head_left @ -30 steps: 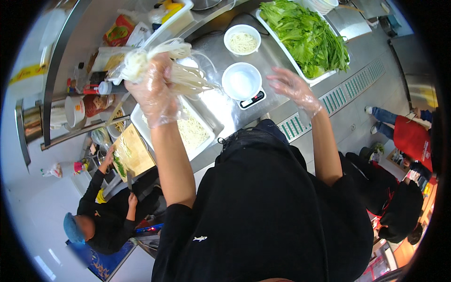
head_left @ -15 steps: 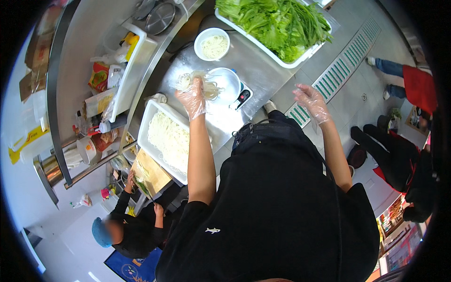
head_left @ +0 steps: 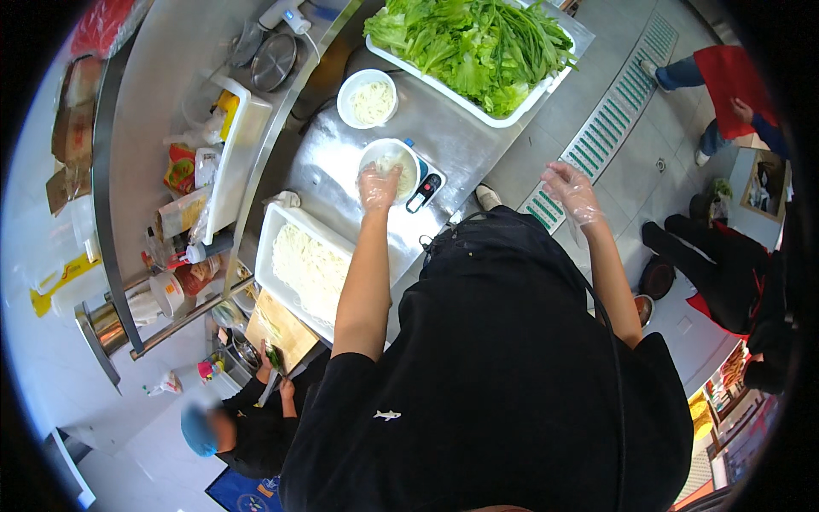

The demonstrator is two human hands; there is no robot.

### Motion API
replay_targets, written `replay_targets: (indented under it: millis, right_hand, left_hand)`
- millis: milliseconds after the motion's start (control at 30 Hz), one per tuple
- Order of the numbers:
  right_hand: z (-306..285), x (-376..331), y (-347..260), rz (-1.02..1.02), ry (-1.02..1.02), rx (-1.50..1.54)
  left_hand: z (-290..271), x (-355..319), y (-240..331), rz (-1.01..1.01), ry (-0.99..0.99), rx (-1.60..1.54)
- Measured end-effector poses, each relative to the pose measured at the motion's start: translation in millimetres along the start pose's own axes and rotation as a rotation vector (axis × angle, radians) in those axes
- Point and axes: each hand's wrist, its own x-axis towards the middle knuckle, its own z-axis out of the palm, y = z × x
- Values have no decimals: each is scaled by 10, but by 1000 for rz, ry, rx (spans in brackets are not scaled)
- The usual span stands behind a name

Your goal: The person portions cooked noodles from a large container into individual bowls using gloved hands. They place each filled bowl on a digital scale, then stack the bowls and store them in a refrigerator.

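My left hand point(head_left: 379, 184), in a clear plastic glove, reaches into a white bowl point(head_left: 388, 168) of pale noodles that stands on a small blue kitchen scale point(head_left: 424, 189). Its fingers rest on the noodles in the bowl. My right hand point(head_left: 571, 189), also gloved, hangs open in the air to the right of the steel counter point(head_left: 341, 162), holding nothing. A second white bowl point(head_left: 368, 97) with noodles sits farther back. A white tray of noodles point(head_left: 300, 269) lies to the left of my left forearm.
A large white tray of green lettuce point(head_left: 473, 47) fills the counter's far end. A shelf point(head_left: 171, 154) on the left carries packets, bottles and a white bin. Another person point(head_left: 247, 418) cuts at a wooden board point(head_left: 281, 328) below left. Other people stand at right by a floor drain point(head_left: 614, 111).
My left hand brought a handful of noodles down from the air into the bowl on the scale. My right hand stayed out to the right, open.
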Motion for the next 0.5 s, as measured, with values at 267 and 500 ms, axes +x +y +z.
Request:
replay_targets:
  millis: [267, 500]
  right_hand:
    - [-9, 160, -14, -41, -17, -86]
    - [-38, 306, 233, -8, -29, -195]
  left_hand:
    - [-821, -346, 185, -100, 106, -85]
    - [-1212, -1084, -829, -341, 318, -257]
